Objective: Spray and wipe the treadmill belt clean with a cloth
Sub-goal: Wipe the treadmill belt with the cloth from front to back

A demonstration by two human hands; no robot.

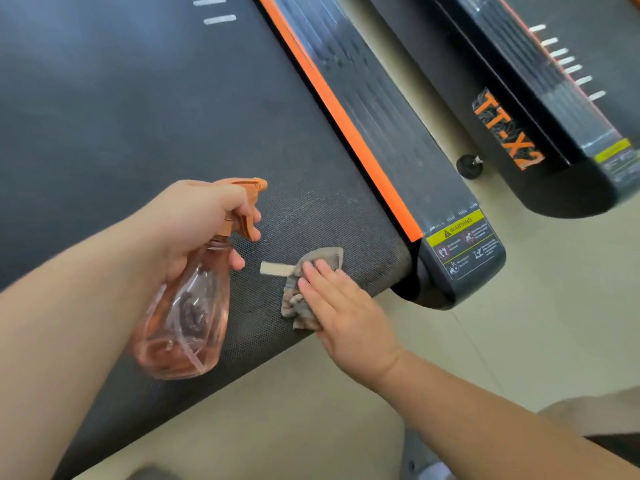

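Observation:
The dark grey treadmill belt (145,109) fills the left of the view, its rear end near the bottom right. My left hand (204,223) grips the neck of a clear orange spray bottle (183,323), fingers curled on the orange trigger, nozzle pointing right over the belt. A crumpled grey cloth (301,289) lies on the belt near its rear edge. My right hand (343,313) presses flat on the cloth with straight fingers. A pale stripe mark (275,269) on the belt shows just left of the cloth.
An orange strip and black side rail (377,109) run along the belt's right side, ending in a cap with a yellow warning label (460,244). A second treadmill (540,116) stands at the right. Beige tiled floor (519,323) lies behind the belt's end.

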